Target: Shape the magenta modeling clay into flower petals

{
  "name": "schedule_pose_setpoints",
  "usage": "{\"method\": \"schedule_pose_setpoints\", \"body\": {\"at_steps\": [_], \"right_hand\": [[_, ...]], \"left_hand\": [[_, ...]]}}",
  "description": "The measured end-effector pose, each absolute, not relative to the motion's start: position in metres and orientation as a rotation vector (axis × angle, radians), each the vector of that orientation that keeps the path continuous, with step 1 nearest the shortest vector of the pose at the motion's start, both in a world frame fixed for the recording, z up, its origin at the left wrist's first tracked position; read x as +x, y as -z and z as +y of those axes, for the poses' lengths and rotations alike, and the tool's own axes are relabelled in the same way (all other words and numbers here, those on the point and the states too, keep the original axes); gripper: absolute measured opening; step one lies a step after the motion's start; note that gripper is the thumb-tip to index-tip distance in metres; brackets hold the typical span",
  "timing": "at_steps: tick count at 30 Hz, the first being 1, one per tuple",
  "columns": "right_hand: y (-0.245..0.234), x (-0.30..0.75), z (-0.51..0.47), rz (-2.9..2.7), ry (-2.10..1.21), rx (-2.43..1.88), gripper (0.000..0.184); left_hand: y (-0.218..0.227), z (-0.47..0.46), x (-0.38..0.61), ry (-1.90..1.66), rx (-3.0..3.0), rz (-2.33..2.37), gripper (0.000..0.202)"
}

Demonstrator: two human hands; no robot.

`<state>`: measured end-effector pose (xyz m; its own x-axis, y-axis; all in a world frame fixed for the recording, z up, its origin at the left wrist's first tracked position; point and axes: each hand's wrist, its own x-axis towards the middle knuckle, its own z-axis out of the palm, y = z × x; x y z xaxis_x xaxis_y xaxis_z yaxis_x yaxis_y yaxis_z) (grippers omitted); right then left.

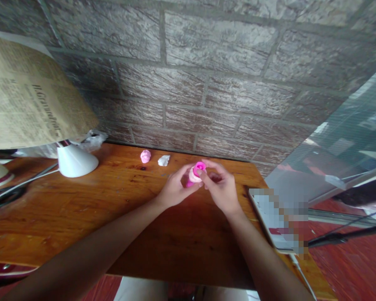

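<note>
My left hand [174, 188] and my right hand [221, 186] meet over the middle of the wooden table [81, 217], fingers pinched together around a small pink clay piece [196, 171]. The piece has a bright pink ring on top and a paler pink body below. Behind them near the wall lie a small pink clay lump [145, 156] and a white clay lump [163, 160], both apart from my hands.
A white lamp base [76, 161] stands at the back left under a newspaper-print shade [28, 96], with cables [19, 184] trailing left. A blurred flat object [277, 217] lies at the table's right edge. A brick wall [207, 75] backs the table.
</note>
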<state>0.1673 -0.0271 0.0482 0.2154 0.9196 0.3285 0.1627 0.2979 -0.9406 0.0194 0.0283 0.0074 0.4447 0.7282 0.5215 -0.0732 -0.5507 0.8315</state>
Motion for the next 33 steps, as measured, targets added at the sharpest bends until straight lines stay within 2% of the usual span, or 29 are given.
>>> {"method": "schedule_pose_setpoints", "body": {"at_steps": [8, 11, 16, 19, 21, 22, 27, 33], "right_hand": [[-0.062, 0.176, -0.022, -0.960, -0.867, -1.040, 0.042], [-0.058, 0.176, -0.018, -0.826, -1.015, -1.048, 0.046], [-0.051, 0.169, -0.014, -0.653, -1.215, -1.117, 0.046], [-0.049, 0.168, -0.013, -0.658, -1.268, -1.089, 0.039], [-0.049, 0.168, -0.014, -0.688, -1.316, -1.063, 0.035], [-0.048, 0.168, -0.014, -0.700, -1.345, -1.061, 0.034], [-0.043, 0.165, -0.014, -0.846, -1.560, -0.944, 0.025], [-0.041, 0.162, -0.015, -0.791, -1.624, -0.909, 0.014]], "left_hand": [[-0.006, 0.042, 0.008, -1.297, 2.102, 0.922, 0.047], [0.002, 0.056, 0.000, -1.169, 2.343, 1.107, 0.044], [0.009, 0.064, -0.007, -0.890, 2.453, 1.100, 0.054], [-0.001, 0.059, -0.009, -0.882, 2.557, 1.012, 0.072], [-0.011, 0.053, -0.008, -0.907, 2.608, 0.872, 0.101], [-0.015, 0.050, -0.007, -0.918, 2.623, 0.784, 0.107], [-0.025, 0.038, 0.000, -1.080, 2.527, 0.599, 0.068], [-0.020, 0.034, 0.003, -1.118, 2.310, 0.533, 0.063]]}}
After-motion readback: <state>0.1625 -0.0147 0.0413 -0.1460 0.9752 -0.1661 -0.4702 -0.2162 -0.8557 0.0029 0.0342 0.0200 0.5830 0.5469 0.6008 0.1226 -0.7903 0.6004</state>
